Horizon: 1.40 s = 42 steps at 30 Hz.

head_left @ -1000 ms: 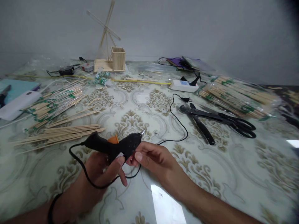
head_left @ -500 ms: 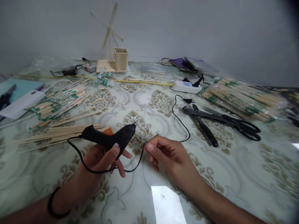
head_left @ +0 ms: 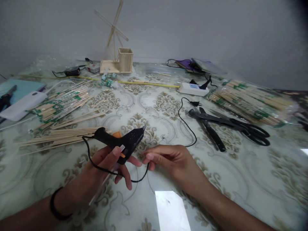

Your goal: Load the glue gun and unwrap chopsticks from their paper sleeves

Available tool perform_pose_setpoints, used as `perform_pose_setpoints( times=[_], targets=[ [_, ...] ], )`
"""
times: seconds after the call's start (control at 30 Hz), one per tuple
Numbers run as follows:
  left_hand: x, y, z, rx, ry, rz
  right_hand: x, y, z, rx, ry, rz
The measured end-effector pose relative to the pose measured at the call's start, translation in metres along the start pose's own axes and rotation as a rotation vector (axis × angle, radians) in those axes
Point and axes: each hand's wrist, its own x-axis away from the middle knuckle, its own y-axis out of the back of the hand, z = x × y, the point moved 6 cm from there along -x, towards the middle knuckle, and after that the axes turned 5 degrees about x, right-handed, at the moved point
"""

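Note:
My left hand is closed around the body of a black hot glue gun with an orange trigger, its metal nozzle pointing up and to the right. A clear glue stick seems to stick out from it below the hand. From the handle end, a black power cord loops down past my left fingers. My right hand pinches that cord just right of the gun, fingertips close to my left fingers. Beyond my right hand the cord runs on over the table to a loose plug.
Loose wooden sticks and bagged sticks lie left; another bag lies right. Pliers and scissors are right of my hands. A power strip and a stick-built windmill model stand farther back.
The glue gun has shifted slightly right and turned, showing more of its orange trigger. My right hand has come a little left and lower, nearer my left fingers, bringing the pinched cord along.

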Motion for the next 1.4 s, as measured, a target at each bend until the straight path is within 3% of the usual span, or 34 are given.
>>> perform_pose_setpoints(
  times=[0.17,0.33,0.43,0.53,0.6,0.7,0.83,0.97,1.13,1.27,1.4],
  targets=[
    [0.002,-0.003,0.004,0.045,0.022,0.07,0.005,0.0,0.002,-0.071,-0.026,-0.042],
    [0.001,-0.007,0.007,-0.006,-0.013,0.108,0.012,-0.008,0.011,0.14,0.126,0.02],
    [0.001,-0.01,0.014,-0.009,-0.019,0.177,0.013,-0.015,0.01,0.17,0.144,0.043],
    [0.002,-0.014,0.019,-0.028,0.024,0.247,0.012,-0.02,0.006,0.073,0.076,0.048],
    [0.004,-0.016,0.018,-0.039,0.056,0.258,0.012,-0.026,0.005,-0.055,0.053,0.128],
    [0.008,-0.023,0.012,0.005,0.094,0.298,0.013,-0.033,0.006,-0.22,0.102,0.25],
    [0.009,-0.027,0.007,0.03,0.124,0.329,0.013,-0.037,0.005,-0.333,0.171,0.31],
    [0.011,-0.023,0.01,0.067,0.114,0.342,0.011,-0.038,0.006,-0.357,0.216,0.321],
    [0.014,-0.025,0.009,0.142,0.14,0.399,0.012,-0.03,0.017,-0.202,0.296,0.264],
    [0.01,-0.025,-0.003,0.119,0.065,0.375,0.008,-0.021,0.017,-0.194,0.259,0.215],
    [0.001,-0.003,-0.013,-0.014,-0.055,0.113,0.001,-0.008,0.006,-0.228,0.125,0.096]
  ],
)
